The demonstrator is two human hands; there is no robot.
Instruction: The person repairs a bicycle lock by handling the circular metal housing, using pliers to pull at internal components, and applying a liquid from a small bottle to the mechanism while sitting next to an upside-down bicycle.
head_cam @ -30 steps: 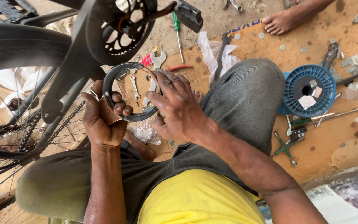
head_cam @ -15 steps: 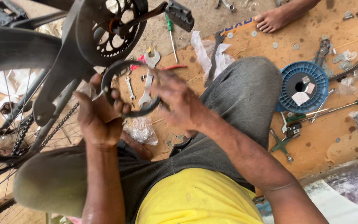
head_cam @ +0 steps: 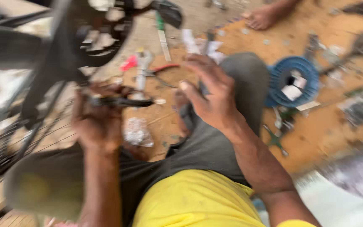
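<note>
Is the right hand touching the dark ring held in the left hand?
Apart. The head view shows the right hand open, with floor between it and the ring in the left hand.

Dark ring (head_cam: 120,101) in left hand (head_cam: 95,122)

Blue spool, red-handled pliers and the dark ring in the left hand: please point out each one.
blue spool (head_cam: 293,82), head view, on its ribbed rim.
red-handled pliers (head_cam: 164,68), head view, on a red handle.
dark ring (head_cam: 122,101), head view, on its edge beside the left hand (head_cam: 97,120).
</note>
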